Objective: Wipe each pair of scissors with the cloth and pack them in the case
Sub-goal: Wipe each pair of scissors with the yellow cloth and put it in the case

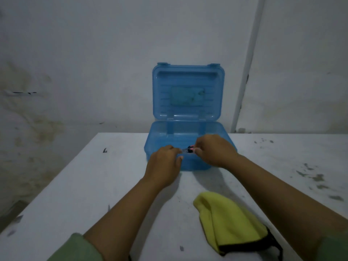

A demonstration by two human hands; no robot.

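The open blue case lies directly under both sets of fingers. The yellow cloth sits well behind them, toward the person. Left hand and right hand pinch the scissors between them, long axis running hand to hand.

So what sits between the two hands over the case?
In the head view, a small pair of scissors with a pinkish spot spans the gap between the left hand and right hand, over the open blue case.
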